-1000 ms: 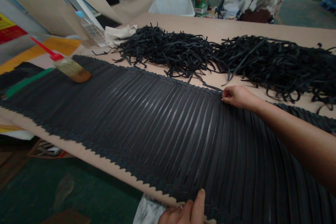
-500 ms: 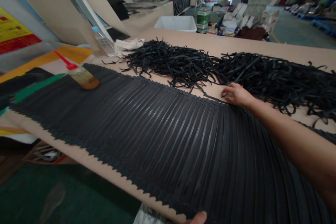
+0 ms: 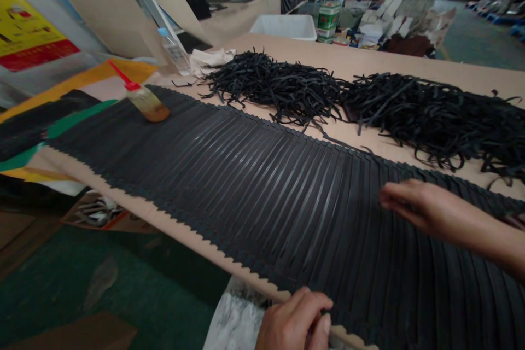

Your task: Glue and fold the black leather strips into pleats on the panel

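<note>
One black panel (image 3: 262, 197), laid lengthwise on a slant across the table (image 3: 369, 56), from far left to near right, with crosswise ribs (image 3: 406, 262) between near and far edges. At the near edge, the left hand (image 3: 295, 322), with curled fingers and the panel directly beyond; impossible to say whether pinching the edge or merely resting there. Over the ribs to the right, the right hand (image 3: 414, 202), closer to the far edge, with fingertips bunched but blurred; contact below, or anything held, unclear. Just left of that hand, glossy lines (image 3: 279, 169); beyond the far edge, loose strips (image 3: 270, 82) in heaps.
</note>
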A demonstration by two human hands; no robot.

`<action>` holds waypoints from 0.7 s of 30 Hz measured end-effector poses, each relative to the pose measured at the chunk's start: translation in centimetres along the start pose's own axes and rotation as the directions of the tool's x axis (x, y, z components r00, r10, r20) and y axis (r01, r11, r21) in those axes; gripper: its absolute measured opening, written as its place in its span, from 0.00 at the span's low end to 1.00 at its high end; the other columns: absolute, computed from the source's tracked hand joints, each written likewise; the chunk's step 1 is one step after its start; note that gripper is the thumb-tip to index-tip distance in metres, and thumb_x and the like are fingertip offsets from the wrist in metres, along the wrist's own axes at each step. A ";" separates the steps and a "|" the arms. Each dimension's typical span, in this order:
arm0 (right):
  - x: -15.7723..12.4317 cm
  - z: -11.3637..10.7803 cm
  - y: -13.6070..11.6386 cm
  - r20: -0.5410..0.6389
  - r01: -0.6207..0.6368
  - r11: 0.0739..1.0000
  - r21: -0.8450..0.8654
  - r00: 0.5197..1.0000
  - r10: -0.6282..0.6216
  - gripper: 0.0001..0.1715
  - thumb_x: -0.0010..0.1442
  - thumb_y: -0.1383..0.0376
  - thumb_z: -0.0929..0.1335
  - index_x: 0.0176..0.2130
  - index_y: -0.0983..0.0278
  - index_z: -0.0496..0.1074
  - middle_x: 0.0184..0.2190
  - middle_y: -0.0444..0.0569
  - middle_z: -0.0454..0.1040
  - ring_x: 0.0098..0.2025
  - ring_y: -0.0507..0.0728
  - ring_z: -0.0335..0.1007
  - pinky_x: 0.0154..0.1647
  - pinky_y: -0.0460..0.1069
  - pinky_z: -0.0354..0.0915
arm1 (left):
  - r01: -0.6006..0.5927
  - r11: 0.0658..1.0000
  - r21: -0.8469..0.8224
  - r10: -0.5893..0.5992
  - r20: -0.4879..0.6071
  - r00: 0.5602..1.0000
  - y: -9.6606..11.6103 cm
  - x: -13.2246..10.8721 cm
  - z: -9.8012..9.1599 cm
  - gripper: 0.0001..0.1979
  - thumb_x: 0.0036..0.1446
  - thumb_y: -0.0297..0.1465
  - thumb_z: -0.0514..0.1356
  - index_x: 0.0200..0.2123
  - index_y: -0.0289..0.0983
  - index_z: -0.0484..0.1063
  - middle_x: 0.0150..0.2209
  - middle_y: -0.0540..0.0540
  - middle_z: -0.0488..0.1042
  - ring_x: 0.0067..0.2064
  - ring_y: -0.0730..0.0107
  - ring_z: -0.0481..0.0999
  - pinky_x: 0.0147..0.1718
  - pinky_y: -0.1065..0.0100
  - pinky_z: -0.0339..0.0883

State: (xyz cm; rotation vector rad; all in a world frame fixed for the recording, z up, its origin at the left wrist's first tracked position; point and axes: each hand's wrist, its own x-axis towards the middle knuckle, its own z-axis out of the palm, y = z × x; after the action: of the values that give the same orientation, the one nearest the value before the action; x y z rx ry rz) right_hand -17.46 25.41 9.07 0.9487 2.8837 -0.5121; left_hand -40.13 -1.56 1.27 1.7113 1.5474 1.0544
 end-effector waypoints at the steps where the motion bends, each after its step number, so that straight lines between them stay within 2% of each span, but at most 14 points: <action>1: -1.6 0.8 -2.6 0.094 0.019 0.993 0.118 0.995 -0.030 0.13 0.71 0.60 0.59 0.36 0.60 0.68 0.30 0.48 0.75 0.32 0.55 0.72 0.33 0.50 0.61 | 0.043 0.996 -0.076 -0.041 0.026 0.999 0.5 0.5 0.4 0.12 0.60 0.26 0.54 0.44 0.37 0.74 0.32 0.45 0.76 0.28 0.70 0.76 0.26 0.73 0.68; 3: -4.1 2.7 -7.5 0.226 0.024 0.957 0.290 0.970 -0.093 0.12 0.71 0.63 0.60 0.35 0.60 0.67 0.31 0.46 0.75 0.31 0.53 0.72 0.30 0.47 0.58 | 0.192 0.947 -0.257 -0.167 0.117 0.979 1.4 1.4 1.2 0.14 0.60 0.30 0.56 0.48 0.35 0.73 0.35 0.43 0.76 0.26 0.72 0.73 0.22 0.73 0.64; 5: -5.5 4.8 -11.1 0.277 0.018 0.921 0.390 0.951 -0.136 0.09 0.70 0.65 0.60 0.38 0.60 0.68 0.33 0.45 0.77 0.31 0.52 0.73 0.30 0.47 0.58 | 0.383 0.822 -0.422 -0.295 0.260 0.919 2.2 1.7 1.9 0.15 0.61 0.34 0.56 0.47 0.33 0.72 0.34 0.43 0.76 0.23 0.74 0.70 0.19 0.74 0.61; 7: -6.0 6.5 -13.0 0.299 -0.002 0.912 0.411 0.945 -0.133 0.07 0.70 0.64 0.61 0.41 0.60 0.67 0.32 0.45 0.77 0.29 0.53 0.74 0.28 0.47 0.58 | 0.544 0.655 -0.524 -0.381 0.392 0.837 2.6 1.6 2.0 0.12 0.63 0.37 0.56 0.40 0.33 0.71 0.29 0.46 0.74 0.20 0.77 0.67 0.18 0.75 0.59; 9: -6.0 7.5 -13.5 0.302 -0.041 0.929 0.368 0.950 -0.078 0.07 0.69 0.61 0.62 0.42 0.61 0.67 0.30 0.45 0.77 0.28 0.55 0.75 0.26 0.48 0.56 | 0.623 0.523 -0.582 -0.424 0.456 0.782 2.6 1.0 1.7 0.13 0.63 0.38 0.56 0.33 0.34 0.68 0.25 0.49 0.71 0.19 0.79 0.66 0.19 0.76 0.57; 11: -5.6 7.8 -13.4 0.302 -0.074 0.937 0.342 0.953 -0.035 0.08 0.68 0.59 0.63 0.42 0.60 0.69 0.30 0.46 0.77 0.31 0.56 0.76 0.28 0.48 0.57 | 0.637 0.450 -0.626 -0.443 0.463 0.768 2.4 0.3 1.2 0.12 0.63 0.38 0.57 0.32 0.34 0.67 0.24 0.50 0.71 0.19 0.80 0.67 0.20 0.77 0.56; 14: -4.4 7.3 -13.2 0.328 -0.069 0.909 0.411 0.941 -0.077 0.10 0.69 0.59 0.63 0.38 0.59 0.72 0.33 0.45 0.77 0.35 0.54 0.74 0.33 0.48 0.60 | 0.630 0.401 -0.666 -0.479 0.433 0.763 2.0 -0.7 0.6 0.13 0.61 0.39 0.59 0.33 0.34 0.67 0.23 0.52 0.70 0.18 0.81 0.66 0.18 0.78 0.55; 16: -3.3 7.0 -13.3 0.332 -0.067 0.906 0.418 0.940 -0.084 0.12 0.69 0.60 0.63 0.36 0.60 0.72 0.33 0.45 0.76 0.34 0.53 0.72 0.34 0.48 0.60 | 0.628 0.389 -0.674 -0.532 0.392 0.750 1.6 -0.9 0.6 0.13 0.60 0.40 0.60 0.33 0.35 0.66 0.24 0.53 0.70 0.16 0.82 0.65 0.16 0.78 0.54; 21: -0.7 7.4 -13.7 0.254 0.018 0.963 0.271 0.963 -0.089 0.09 0.67 0.62 0.65 0.36 0.60 0.72 0.32 0.45 0.76 0.33 0.55 0.72 0.35 0.49 0.59 | 0.642 0.427 -0.637 -0.640 0.289 0.712 0.7 -1.1 0.5 0.12 0.60 0.39 0.59 0.33 0.37 0.64 0.22 0.54 0.70 0.13 0.81 0.62 0.12 0.78 0.49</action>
State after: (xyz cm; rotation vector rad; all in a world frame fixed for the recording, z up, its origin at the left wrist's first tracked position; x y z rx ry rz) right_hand -25.30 12.24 6.24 0.7614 2.6480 -0.9720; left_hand -39.37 -2.75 1.45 0.4799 1.3331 1.0039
